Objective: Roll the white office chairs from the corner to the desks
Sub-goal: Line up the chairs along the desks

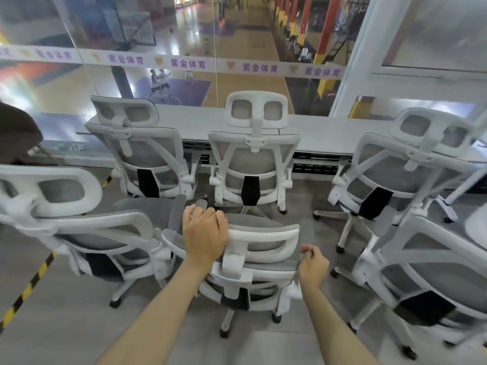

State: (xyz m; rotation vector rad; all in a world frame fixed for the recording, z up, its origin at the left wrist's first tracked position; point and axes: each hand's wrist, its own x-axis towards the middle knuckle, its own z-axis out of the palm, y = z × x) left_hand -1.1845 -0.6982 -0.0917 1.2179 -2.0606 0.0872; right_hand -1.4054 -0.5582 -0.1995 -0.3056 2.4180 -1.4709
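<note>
Middle chair [263,231] hemmed; left chair [79,227] close; right chair [427,262] near; parked chairs [254,159] block desk [329,135] ahead.

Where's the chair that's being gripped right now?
Head view, bottom centre: the white office chair gripped by the left hand stands just behind the middle chair at the desk.

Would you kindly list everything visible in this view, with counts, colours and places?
White-framed grey-mesh office chairs: six, white and grey; three at the desk, three nearer.
Long white desk: one, white; along the glass wall.
White banner strip with purple lettering: one; across the glass.
Black-and-yellow floor tape: one; lower left.
Left hand: grips the nearest chair's headrest.
Right hand: fingers curled beside that headrest; grip unclear.
</note>
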